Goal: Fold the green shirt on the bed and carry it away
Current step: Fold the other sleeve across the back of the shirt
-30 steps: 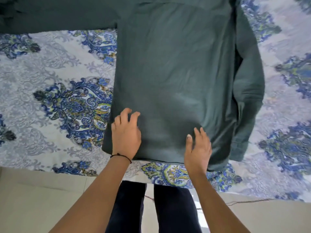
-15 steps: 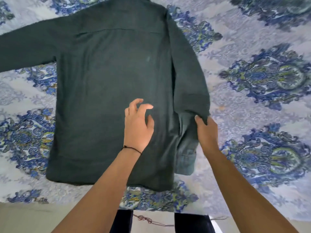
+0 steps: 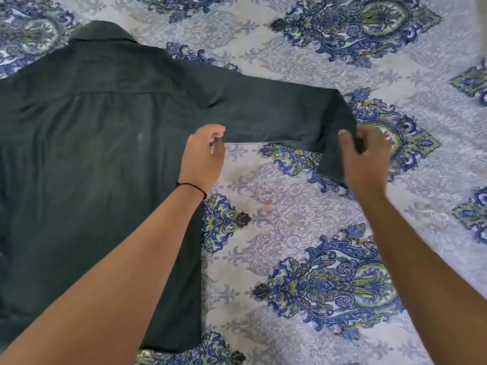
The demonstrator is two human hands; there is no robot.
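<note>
Dark green shirt (image 3: 87, 180), long-sleeved, spread flat and back-side up on the patterned bed sheet (image 3: 303, 227). Collar (image 3: 102, 35) at the far edge, hem at the near edge. The right-side sleeve (image 3: 268, 114) extends sideways from the shoulder, its end portion bent down toward the viewer. The left portion runs out of view.
</note>
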